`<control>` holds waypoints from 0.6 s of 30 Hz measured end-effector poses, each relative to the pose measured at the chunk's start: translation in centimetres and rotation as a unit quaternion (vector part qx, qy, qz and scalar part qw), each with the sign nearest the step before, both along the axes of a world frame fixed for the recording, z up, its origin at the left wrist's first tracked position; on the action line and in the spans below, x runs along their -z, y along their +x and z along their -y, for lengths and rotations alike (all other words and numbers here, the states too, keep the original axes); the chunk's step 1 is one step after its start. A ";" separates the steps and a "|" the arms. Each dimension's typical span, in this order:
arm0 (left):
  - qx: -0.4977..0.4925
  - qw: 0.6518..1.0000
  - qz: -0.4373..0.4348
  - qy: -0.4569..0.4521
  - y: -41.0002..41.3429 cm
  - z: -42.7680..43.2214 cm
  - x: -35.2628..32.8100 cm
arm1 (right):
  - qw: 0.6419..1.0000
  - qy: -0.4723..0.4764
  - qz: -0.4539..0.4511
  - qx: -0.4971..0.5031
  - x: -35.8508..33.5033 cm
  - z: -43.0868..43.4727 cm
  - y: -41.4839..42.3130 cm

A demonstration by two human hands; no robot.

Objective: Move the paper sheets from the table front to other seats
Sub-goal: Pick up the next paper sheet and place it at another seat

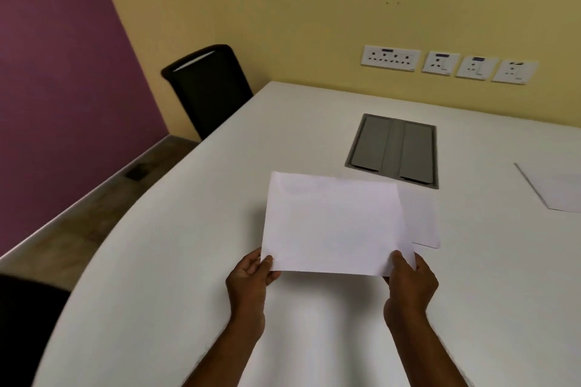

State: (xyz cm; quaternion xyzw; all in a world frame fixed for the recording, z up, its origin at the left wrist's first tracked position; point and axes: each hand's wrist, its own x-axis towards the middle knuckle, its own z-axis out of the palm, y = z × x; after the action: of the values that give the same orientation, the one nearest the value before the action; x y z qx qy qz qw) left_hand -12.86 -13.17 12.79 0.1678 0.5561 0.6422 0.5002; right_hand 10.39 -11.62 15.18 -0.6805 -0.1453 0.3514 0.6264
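White table (157, 261) across most of the head view, curved along its left edge, with a yellow wall (283, 9) behind and a purple wall (63, 88) at left. Set into the tabletop, a grey hatch (393, 149) with two closed flaps. Along the yellow wall, a row of white sockets (440, 63). Beyond the far left corner stands a black chair (204, 88); at the lower left edge, part of a second dark chair (19, 324) (blurred). Near the table's middle, raised at its near edge, a white sheet (333, 223): pinched at the near left corner by the left hand (251, 276), thumb on top, and at the near right corner by the right hand (408, 286), thumb on top likewise. Peeking out from under its right side, a second sheet (423, 217), apparently flat on the table. Well apart at the right edge lies a third sheet (556, 188), cut off by the frame.
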 end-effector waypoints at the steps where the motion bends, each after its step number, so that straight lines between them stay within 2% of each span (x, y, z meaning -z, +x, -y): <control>1: -0.010 1.000 -0.002 -0.006 -1.0 1.3 -0.2 | 1.000 -0.005 0.002 -0.013 0.1 0.9 -1.0; 10: -0.097 0.992 -0.066 -0.049 -9.4 12.8 -2.0 | 0.991 -0.026 0.005 -0.135 0.5 7.8 -10.0; 18: -0.159 0.956 -0.205 -0.136 -17.8 20.5 -1.1 | 0.958 -0.047 0.079 -0.271 1.9 12.8 -18.0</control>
State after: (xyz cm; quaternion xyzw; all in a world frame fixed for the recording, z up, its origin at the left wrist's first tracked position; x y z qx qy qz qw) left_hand -30.64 -33.64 13.91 0.1361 0.7485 0.5832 0.2849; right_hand -7.59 -24.42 13.25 -0.6696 -0.3566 0.4599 0.4614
